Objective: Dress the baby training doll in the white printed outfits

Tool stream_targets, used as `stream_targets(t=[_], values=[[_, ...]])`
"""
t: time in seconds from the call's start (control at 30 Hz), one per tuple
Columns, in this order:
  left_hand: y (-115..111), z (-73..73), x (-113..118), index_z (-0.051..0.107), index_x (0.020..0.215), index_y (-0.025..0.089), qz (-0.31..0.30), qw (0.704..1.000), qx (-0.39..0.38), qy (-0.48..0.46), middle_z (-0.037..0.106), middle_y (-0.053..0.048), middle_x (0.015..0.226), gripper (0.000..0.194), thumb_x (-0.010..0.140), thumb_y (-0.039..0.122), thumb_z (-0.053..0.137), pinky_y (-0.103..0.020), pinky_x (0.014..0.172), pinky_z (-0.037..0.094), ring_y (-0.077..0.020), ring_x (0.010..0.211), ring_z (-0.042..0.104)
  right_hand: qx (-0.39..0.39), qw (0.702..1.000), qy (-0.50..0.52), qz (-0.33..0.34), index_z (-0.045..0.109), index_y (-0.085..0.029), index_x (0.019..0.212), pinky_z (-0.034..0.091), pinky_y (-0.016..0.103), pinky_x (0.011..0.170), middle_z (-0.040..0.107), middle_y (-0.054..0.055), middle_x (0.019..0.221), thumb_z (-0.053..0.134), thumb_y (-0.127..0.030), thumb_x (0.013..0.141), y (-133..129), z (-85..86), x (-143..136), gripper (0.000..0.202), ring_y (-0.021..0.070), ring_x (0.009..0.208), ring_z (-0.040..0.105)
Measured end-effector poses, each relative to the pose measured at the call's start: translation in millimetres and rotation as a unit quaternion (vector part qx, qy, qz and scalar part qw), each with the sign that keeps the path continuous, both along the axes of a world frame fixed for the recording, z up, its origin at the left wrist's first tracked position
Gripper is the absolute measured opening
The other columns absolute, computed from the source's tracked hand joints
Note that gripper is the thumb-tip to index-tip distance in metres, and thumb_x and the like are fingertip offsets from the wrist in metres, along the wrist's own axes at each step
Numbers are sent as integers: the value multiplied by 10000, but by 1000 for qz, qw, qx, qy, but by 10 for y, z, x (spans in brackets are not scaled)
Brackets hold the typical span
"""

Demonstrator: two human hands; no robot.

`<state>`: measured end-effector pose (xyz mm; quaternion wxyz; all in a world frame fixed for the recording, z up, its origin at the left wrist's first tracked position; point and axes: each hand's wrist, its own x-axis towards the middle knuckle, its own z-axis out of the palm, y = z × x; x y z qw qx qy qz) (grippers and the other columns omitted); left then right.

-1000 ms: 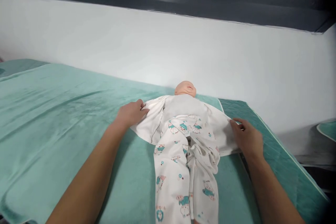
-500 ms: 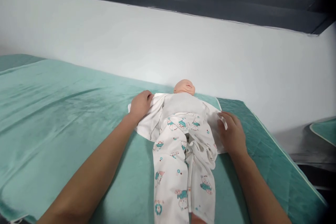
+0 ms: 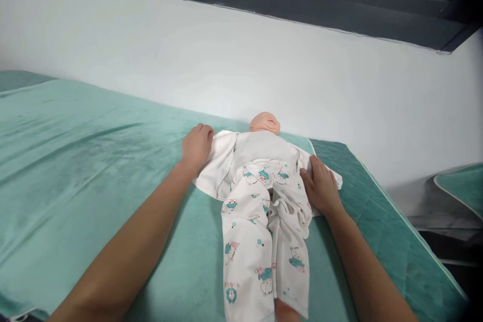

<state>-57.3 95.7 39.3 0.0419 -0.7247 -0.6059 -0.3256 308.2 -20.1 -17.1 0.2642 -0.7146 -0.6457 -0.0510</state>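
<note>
A baby doll (image 3: 265, 122) lies on its back, head toward the wall. It is dressed in white printed pants (image 3: 247, 241), and a white baby shirt (image 3: 222, 153) is spread out beneath its torso with the sleeves out to both sides. My left hand (image 3: 198, 146) is at the left sleeve's end, fingers curled over the fabric; their tips are hidden. On the right side of the shirt, my right hand (image 3: 320, 186) lies with fingers stretched over the cloth, close to the doll's side. The right sleeve's end (image 3: 338, 180) shows beyond that hand.
Green padded sheet (image 3: 94, 161) covers the surface under the doll, with a darker quilted part (image 3: 373, 206) at the right. A white wall (image 3: 188, 60) rises behind, below a dark metal frame (image 3: 302, 7). Another green-covered surface (image 3: 464, 186) stands farther right.
My right hand has shifted inward and settled flat on the shirt, and the right sleeve now extends outward past it. My left hand has moved slightly left and up.
</note>
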Motion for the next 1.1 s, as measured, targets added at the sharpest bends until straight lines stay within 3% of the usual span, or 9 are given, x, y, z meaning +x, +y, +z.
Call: stream_targets(t=[0.1,0.17,0.23,0.47,0.57,0.7,0.83,0.97,1.1], values=[[-153,0,110,637,1162,194,-130,990,56,2,665,-93,1223,346,1005,322,358,-367,1006,446,-236,1181,579,-28,998,29,-51,351,-229,1501,189,666,1158,411,118,1557,299,-527,1007,-16,13,33,579,293,1455,342],[-212,-28,188,592,1274,184,-205,978,37,22,618,-87,1346,411,1017,370,331,-376,1093,404,-225,1277,529,-32,997,35,-53,356,-238,1495,170,674,1157,410,109,1559,306,-543,1001,-23,19,47,583,288,1451,345],[-226,-65,233,532,1370,190,-237,970,3,55,550,-75,1450,458,1020,389,314,-403,1149,359,-228,1351,475,-29,998,36,-49,354,-230,1495,169,670,1158,401,114,1564,324,-555,991,-28,25,45,601,289,1452,341],[-192,-86,213,474,1441,230,-175,980,-13,96,511,-55,1494,507,937,232,422,-431,1107,404,-248,1338,502,-16,999,26,-44,404,-175,1463,227,647,1148,401,166,1553,381,-552,972,-20,55,-28,620,325,1458,324],[-217,-72,218,563,1356,290,-147,983,-7,110,533,-33,1472,500,907,143,400,-447,1040,448,-262,1276,552,-7,998,21,-52,405,-156,1462,238,662,1136,408,193,1541,428,-550,958,-28,78,-69,640,350,1450,334],[-254,-53,222,691,1136,262,-144,979,9,141,544,-56,1448,376,877,129,453,-464,1018,457,-285,1306,509,65,997,-38,-26,445,-221,1446,261,636,1142,356,156,1579,458,-476,968,-87,158,-160,542,339,1466,305],[-289,-20,231,710,1045,222,-147,972,28,182,534,-97,1445,313,870,123,470,-482,1011,454,-306,1337,465,58,987,-141,43,589,-278,1296,226,629,1162,352,93,1590,411,-358,1005,-138,213,-250,350,311,1492,250],[-306,-10,250,706,1045,208,-155,966,33,206,506,-120,1469,325,849,89,477,-500,1014,443,-329,1369,426,36,988,-148,21,679,-251,1110,271,657,1122,412,113,1546,456,-390,992,-137,196,-241,288,352,1456,301],[-278,-43,238,700,1013,210,-172,963,27,206,507,-117,1463,322,809,57,502,-502,1018,442,-331,1374,420,90,989,-121,-5,708,-228,935,309,593,1122,527,101,1437,502,-420,976,-117,187,-189,285,325,1387,392]])
